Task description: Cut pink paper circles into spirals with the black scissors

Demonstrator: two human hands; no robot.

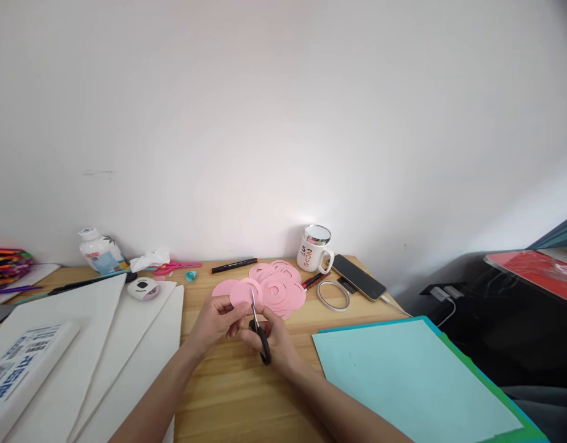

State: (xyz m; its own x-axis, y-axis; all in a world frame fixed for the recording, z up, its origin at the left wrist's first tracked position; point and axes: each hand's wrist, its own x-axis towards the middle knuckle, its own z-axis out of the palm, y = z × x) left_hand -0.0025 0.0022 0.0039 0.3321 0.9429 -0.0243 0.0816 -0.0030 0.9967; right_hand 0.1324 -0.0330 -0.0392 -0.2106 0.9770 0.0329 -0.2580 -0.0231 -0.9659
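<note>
Between the fingers of my left hand (219, 321) is a round pink paper piece (240, 295), held up over the desk. My right hand (274, 338) grips a pair of scissors (261, 339) with black handles. The metal blades point away from me and lie at the right edge of the pink paper piece. Whether the blades are parted I cannot make out. Just beyond my hands lies a pile of pink paper cutouts (290, 295), several of them round or ring-shaped and overlapping.
Behind the pile stand a white mug (309, 253) and a black marker (234, 266). A phone (359, 277) and a tape ring (321, 300) lie right. Light blue sheets (403, 375) cover the front right; white sheets (149, 363) and a white box (29, 375) occupy the left.
</note>
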